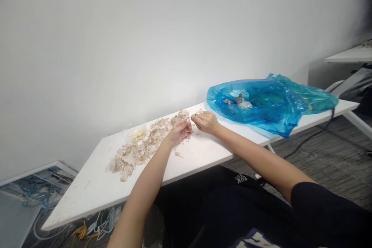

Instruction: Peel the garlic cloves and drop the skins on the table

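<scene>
Garlic (188, 122) gripped by left fingers (180, 124) and right fingers (198, 119); clear plastic (143, 128) holds cloves (137, 135), blue bag (276, 118) unclear items (243, 102).

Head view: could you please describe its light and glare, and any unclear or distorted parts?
In the head view, soft light brightens the middle of the wall; glints streak the blue bag; the top right corner is dark, and the edges seem stretched; the garlic between the left hand and right hand lacks fine detail.
</scene>
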The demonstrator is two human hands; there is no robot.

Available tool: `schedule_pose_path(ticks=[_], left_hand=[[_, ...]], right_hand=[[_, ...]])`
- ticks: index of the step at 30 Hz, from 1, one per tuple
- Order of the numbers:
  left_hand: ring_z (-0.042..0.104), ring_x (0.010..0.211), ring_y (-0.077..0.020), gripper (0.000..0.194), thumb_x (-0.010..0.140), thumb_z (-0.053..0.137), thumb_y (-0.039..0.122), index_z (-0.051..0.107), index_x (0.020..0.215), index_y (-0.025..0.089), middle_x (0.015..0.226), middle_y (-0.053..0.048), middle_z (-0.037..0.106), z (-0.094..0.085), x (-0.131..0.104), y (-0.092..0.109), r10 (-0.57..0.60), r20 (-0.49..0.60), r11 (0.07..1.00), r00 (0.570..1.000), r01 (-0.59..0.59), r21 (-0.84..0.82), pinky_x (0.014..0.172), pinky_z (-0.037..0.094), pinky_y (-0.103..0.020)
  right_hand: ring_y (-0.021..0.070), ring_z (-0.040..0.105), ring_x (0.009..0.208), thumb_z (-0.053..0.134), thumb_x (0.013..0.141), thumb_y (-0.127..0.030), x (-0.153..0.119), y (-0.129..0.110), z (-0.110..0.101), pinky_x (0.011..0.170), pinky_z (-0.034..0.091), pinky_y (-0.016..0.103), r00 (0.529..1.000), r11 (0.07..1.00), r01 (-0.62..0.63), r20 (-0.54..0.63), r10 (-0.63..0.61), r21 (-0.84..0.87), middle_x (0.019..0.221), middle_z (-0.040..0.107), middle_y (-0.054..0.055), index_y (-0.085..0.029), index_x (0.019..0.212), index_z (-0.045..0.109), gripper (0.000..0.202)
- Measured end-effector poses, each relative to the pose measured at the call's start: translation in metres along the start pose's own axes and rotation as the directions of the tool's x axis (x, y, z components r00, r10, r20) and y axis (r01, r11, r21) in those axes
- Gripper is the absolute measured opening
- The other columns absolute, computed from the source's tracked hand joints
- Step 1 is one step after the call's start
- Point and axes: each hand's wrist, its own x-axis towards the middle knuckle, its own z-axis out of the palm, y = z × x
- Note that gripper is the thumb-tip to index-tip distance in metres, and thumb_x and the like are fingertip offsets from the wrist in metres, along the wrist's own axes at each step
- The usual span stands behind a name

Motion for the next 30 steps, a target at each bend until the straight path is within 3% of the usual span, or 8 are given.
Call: schedule_pose_path(ticks=[4,10,17,23,30], left_hand=[[0.055,0.064,-0.0105,0.028,0.072,0.076,0.035,0.057,0.077,0.015,0.068,-0.002,0.056,0.001,0.001,-0.001,-0.001,-0.038,1.0,0.999,0.001,-0.019,0.066,0.046,-0.024],[0.055,0.065,-0.0108,0.029,0.068,0.077,0.033,0.058,0.076,0.014,0.069,-0.002,0.055,-0.001,0.003,-0.003,0.029,-0.07,0.999,0.997,-0.031,-0.018,0.065,0.046,-0.025],[0.053,0.065,-0.0102,0.029,0.065,0.079,0.032,0.059,0.076,0.013,0.069,-0.001,0.055,-0.002,0.005,-0.007,0.08,-0.101,0.997,0.992,-0.08,0.001,0.063,0.046,-0.025],[0.053,0.064,-0.0082,0.033,0.066,0.08,0.037,0.058,0.077,0.015,0.071,0.001,0.055,-0.009,0.007,0.002,0.173,-0.263,0.98,0.949,-0.193,-0.049,0.063,0.047,-0.022],[0.057,0.067,-0.0092,0.035,0.066,0.08,0.039,0.058,0.082,0.016,0.077,0.001,0.058,-0.012,0.008,0.002,0.21,-0.265,0.977,0.941,-0.215,0.013,0.059,0.046,-0.022]], right_hand=[[0.0091,0.04,0.054,0.041,0.092,-0.018,-0.001,0.002,0.0,0.058,0.022,0.028,1.0,1.0,-0.003,0.011,0.003,0.01,0.06,0.056,0.0,-0.017,0.08,0.062,0.024],[0.009,0.042,0.055,0.043,0.092,-0.016,-0.003,0.003,0.001,0.058,0.022,0.028,0.995,0.999,0.052,-0.086,-0.051,0.011,0.058,0.055,0.0,-0.016,0.08,0.062,0.023],[0.0088,0.041,0.055,0.04,0.093,-0.017,-0.004,0.004,0.002,0.058,0.022,0.029,0.999,0.999,0.042,-0.016,-0.042,0.028,0.059,0.055,0.0,-0.017,0.075,0.06,0.027],[0.0086,0.042,0.056,0.042,0.095,-0.02,0.002,-0.009,-0.001,0.061,0.024,0.028,0.993,0.992,0.118,-0.037,-0.116,0.037,0.059,0.056,-0.001,-0.018,0.075,0.06,0.027],[0.009,0.048,0.06,0.042,0.095,-0.022,0.002,-0.009,0.001,0.061,0.022,0.026,0.991,0.997,-0.054,0.126,0.047,0.05,0.067,0.062,0.002,-0.017,0.076,0.061,0.027]])
